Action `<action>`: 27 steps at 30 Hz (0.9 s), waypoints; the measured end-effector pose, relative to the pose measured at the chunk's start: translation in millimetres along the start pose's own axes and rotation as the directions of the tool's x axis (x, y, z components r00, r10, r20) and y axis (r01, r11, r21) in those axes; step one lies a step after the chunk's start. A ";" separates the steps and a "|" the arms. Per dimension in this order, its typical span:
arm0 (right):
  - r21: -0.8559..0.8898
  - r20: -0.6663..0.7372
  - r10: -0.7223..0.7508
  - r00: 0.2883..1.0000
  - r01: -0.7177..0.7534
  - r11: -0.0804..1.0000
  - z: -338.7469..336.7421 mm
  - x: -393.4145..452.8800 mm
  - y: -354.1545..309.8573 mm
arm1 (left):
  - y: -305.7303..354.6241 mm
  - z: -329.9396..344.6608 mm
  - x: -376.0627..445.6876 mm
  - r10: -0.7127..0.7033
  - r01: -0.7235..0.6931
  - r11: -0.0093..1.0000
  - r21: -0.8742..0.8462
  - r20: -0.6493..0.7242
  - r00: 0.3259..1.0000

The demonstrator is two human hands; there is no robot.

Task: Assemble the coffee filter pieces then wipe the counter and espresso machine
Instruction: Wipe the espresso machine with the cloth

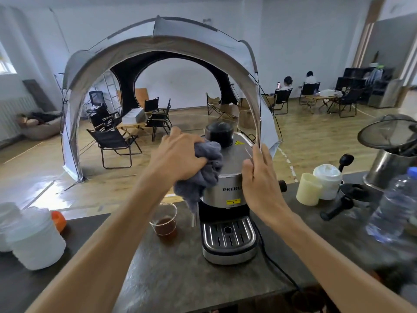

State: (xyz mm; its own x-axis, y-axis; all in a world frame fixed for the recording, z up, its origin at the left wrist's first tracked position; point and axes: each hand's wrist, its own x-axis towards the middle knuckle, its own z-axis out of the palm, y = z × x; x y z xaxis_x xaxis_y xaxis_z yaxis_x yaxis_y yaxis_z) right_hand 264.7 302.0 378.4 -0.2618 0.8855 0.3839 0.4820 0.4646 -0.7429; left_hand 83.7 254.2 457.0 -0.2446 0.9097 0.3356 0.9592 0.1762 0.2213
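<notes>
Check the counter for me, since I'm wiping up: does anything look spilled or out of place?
No spill shows. One thing to mind: a glass cup holding brown liquid stands on the counter close beside the espresso machine, right under the hanging grey cloth in the left hand. The right hand steadies the machine.

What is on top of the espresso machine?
On the espresso machine sit a black knob and a yellow warning sticker. The left hand presses a grey cloth there, hiding that part.
</notes>
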 end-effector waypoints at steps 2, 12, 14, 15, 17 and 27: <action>0.029 -0.017 0.007 1.000 -0.006 1.000 1.5 -0.2 2.4 | -9.8 4.2 18.1 -0.026 0.026 1.000 0.006 0.009 1.000; 0.119 -0.115 -0.060 0.992 0.074 0.990 8.0 -0.4 4.9 | -3.6 33.1 84.9 -0.133 0.136 0.988 0.075 -0.044 0.990; 0.121 -0.102 -0.046 0.994 0.058 0.991 7.5 -1.8 4.2 | -2.8 36.2 91.7 -0.148 0.149 0.988 0.048 -0.033 0.989; 0.121 -0.095 -0.042 0.995 0.054 0.991 7.6 -2.2 3.4 | -1.4 36.9 93.8 -0.154 0.155 0.987 0.046 -0.025 0.988; 0.114 -0.087 -0.039 0.995 0.049 0.992 7.4 -1.3 2.4 | 0.7 34.8 94.8 -0.158 0.157 0.986 0.061 -0.002 0.987; 0.029 -0.102 0.016 0.995 -0.013 1.000 9.9 1.9 -1.2 | 8.9 14.2 21.5 0.049 -0.052 0.996 0.075 0.044 0.998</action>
State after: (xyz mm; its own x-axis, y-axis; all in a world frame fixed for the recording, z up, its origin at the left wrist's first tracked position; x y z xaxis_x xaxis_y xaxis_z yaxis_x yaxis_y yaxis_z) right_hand 255.3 303.0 374.5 -0.1678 0.8892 0.4257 0.4611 0.4525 -0.7633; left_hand 89.1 280.7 453.2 -0.1908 0.9329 0.3054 0.9785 0.1561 0.1346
